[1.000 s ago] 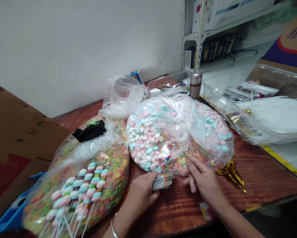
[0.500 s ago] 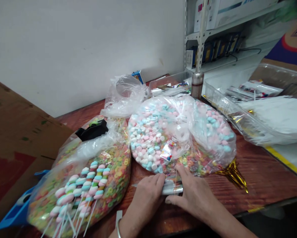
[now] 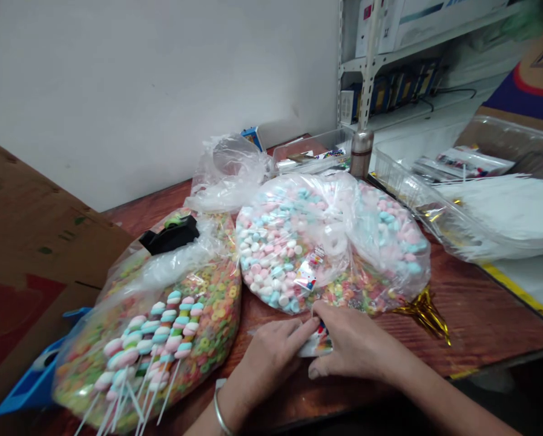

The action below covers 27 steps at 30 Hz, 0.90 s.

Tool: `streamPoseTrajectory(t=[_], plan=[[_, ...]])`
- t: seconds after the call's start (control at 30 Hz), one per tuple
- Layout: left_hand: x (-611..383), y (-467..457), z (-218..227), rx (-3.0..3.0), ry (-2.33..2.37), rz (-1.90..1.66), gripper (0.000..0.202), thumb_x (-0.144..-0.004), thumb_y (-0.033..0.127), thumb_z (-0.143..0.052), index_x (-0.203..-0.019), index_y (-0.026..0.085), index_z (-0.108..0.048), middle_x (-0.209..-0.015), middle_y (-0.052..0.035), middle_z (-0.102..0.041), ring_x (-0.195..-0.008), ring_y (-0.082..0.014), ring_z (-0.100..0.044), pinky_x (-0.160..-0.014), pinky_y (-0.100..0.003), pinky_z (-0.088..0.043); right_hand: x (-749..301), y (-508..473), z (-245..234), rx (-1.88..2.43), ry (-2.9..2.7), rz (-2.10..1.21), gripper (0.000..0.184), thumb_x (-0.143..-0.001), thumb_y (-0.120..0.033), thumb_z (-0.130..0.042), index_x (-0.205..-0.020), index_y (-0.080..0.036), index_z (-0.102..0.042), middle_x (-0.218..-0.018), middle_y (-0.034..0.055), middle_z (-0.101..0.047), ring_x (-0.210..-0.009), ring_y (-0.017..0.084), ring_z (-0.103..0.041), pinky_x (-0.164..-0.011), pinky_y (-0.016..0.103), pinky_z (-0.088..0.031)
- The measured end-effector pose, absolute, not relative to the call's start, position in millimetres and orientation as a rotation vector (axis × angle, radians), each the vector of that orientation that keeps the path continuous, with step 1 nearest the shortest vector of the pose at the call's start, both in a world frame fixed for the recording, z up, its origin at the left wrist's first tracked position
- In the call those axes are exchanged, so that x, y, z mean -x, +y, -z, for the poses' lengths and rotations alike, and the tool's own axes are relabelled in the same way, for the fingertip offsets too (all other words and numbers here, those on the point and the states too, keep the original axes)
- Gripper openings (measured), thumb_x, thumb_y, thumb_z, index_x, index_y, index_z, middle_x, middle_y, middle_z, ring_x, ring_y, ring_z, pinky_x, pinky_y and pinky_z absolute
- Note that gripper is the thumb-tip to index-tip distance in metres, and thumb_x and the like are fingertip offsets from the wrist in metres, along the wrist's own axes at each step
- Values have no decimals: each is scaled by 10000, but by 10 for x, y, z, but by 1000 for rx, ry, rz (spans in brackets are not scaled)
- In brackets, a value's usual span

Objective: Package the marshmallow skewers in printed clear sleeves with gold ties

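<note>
My left hand (image 3: 271, 357) and my right hand (image 3: 350, 348) meet on a small flat packet (image 3: 319, 344) lying on the wooden table (image 3: 475, 327), both with fingers curled onto it. Just behind them lies a clear bag of pink, blue and white candies (image 3: 298, 242) over ring-shaped coloured sweets. To the left sits a bigger bag of coloured ring sweets (image 3: 162, 321) with twisted marshmallow sticks (image 3: 162, 333) lying on it. A black tape dispenser (image 3: 171, 235) rests on that bag's top.
Cardboard (image 3: 35, 254) leans at the left, with a blue tray (image 3: 35, 381) below it. A clear tray with white bags (image 3: 493, 218) stands at the right, a metal bottle (image 3: 361, 151) and a shelf rack (image 3: 375, 54) behind. Gold foil (image 3: 428, 312) lies by the candy bag.
My hands have come together over the small packet and pressed it down onto the table; before, the left hand held it up at the bag's edge. The view has shifted slightly.
</note>
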<state>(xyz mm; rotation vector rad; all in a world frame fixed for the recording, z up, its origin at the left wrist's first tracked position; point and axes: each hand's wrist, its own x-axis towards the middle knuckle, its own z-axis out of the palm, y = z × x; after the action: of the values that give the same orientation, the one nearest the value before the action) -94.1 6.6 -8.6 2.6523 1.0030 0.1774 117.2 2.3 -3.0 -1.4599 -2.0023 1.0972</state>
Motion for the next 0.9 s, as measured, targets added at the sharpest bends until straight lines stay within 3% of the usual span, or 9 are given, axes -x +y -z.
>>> streamPoseTrajectory(t=[0.13, 0.3, 0.47, 0.6, 0.73, 0.9], plan=[[972, 166, 6, -2406, 1017, -296, 584, -778, 112, -607, -1334, 267, -515, -1166, -64, -687, -1028, -219, -652, -887, -318, -516, -1236, 191, 50, 1321, -1915, -1297, 461, -519, -379, -848, -904, -218, -652, -825, 15, -709, -731, 239, -640, -603, 273, -402], [1019, 274, -47, -2165, 1120, -419, 624, -740, 56, -601, -1320, 272, -525, -1233, -21, -669, -1088, -191, -629, -953, -301, -477, -1231, 302, 115, 1089, -1664, -1641, 440, -576, -311, -839, -983, -238, -691, -913, -26, -752, -797, 211, -686, -687, 285, -519], [1016, 261, 90, -2133, 1306, -568, 605, -762, 103, -617, -1337, 247, -497, -1266, -59, -648, -1112, -213, -626, -959, -343, -489, -934, 133, 256, 1190, -1223, -1802, 445, -767, -419, -681, -1134, -195, -566, -717, -13, -716, -386, 115, -581, -379, 231, -471], [935, 155, 176, -2198, 1409, -600, 558, -810, 123, -571, -1345, 260, -489, -1283, -71, -629, -1141, -224, -603, -977, -374, -474, -620, -29, 293, 1239, -932, -1844, 556, -781, -475, -651, -1229, -231, -430, -928, 42, -705, -405, 94, -602, -308, 182, -439], [870, 107, 129, -2064, 1484, -675, 528, -816, 121, -540, -1323, 265, -508, -1227, -56, -657, -1079, -216, -629, -927, -349, -494, -449, -122, 313, 1248, -828, -1803, 667, -770, -482, -666, -1308, -258, -339, -944, 34, -658, -502, 119, -637, -324, 186, -461], [954, 211, -31, -1684, 1481, -713, 460, -764, 179, -615, -1219, 179, -546, -934, -15, -730, -802, -185, -679, -749, -284, -534, -458, -126, 448, 1179, -987, -1723, 605, -706, -390, -760, -1213, -224, -474, -723, -52, -617, -543, 113, -605, -414, 174, -462]])
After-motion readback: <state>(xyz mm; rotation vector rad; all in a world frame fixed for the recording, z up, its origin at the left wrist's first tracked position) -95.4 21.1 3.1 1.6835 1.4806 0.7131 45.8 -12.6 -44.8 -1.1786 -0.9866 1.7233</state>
